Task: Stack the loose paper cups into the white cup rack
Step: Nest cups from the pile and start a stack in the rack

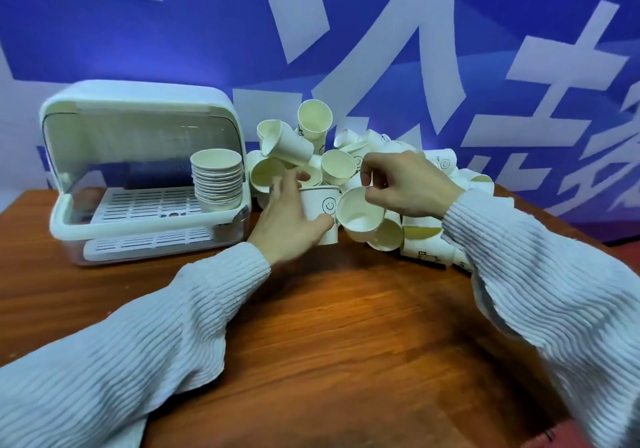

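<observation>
A white cup rack [138, 226] with its clear lid raised stands at the left of the wooden table. A nested stack of paper cups [217, 181] stands in the rack's right corner. A heap of loose paper cups [313, 146] lies behind and to the right of my hands. My left hand [287, 219] grips an upright cup with a smiley face [320, 205], which sits atop another cup. My right hand [405, 184] pinches the rim of a tilted cup [360, 215], its mouth facing me, right beside the smiley cup.
A blue and white banner wall [450, 49] closes off the back just behind the heap. Bare wooden table [329, 326] lies in front of my hands. More fallen cups [422, 243] lie under my right wrist.
</observation>
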Demonstrator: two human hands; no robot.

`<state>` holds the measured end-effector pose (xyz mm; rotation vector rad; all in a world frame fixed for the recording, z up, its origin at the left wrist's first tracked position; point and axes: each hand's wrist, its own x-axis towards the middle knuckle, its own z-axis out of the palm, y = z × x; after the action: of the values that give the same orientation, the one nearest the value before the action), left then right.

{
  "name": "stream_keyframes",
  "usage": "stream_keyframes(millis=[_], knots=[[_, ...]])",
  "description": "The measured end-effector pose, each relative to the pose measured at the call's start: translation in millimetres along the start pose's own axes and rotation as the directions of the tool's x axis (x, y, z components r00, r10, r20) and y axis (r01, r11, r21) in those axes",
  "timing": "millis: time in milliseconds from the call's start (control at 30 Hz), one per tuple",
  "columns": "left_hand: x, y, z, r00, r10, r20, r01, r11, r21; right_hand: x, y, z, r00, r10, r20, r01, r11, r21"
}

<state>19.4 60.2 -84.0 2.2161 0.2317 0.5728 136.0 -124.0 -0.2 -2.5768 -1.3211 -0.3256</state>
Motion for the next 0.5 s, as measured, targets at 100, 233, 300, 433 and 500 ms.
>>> stream_keyframes(millis=[100,233,300,433,500], knots=[[-8.4,4.3,-26.3,0.99,0.088,-0.11,-0.093,0.995,-0.039,11.3,-3.5,-5.1,0.99,0.107,-0.092,-0.085,0.972,0.218],[-16.1,8.9,-65.4,0.956,0.128,-0.263,-0.146,0.988,-0.048,31.7,-22.5,-3.9,0.973,0.154,-0.173,-0.063,0.895,0.442],[-20.2,8.6,-85.3,0.918,0.148,-0.369,-0.171,0.985,-0.028,45.0,-39.5,-1.0,0.961,0.153,-0.233,-0.007,0.849,0.529],[-23.9,-2.3,-122.4,0.816,0.097,-0.57,-0.191,0.976,-0.107,78.1,-80.1,3.5,0.931,0.17,-0.323,0.087,0.757,0.648],[-23.9,-8.2,-138.2,0.767,0.068,-0.638,-0.194,0.972,-0.129,96.7,-101.4,4.1,0.918,0.186,-0.351,0.112,0.726,0.679]])
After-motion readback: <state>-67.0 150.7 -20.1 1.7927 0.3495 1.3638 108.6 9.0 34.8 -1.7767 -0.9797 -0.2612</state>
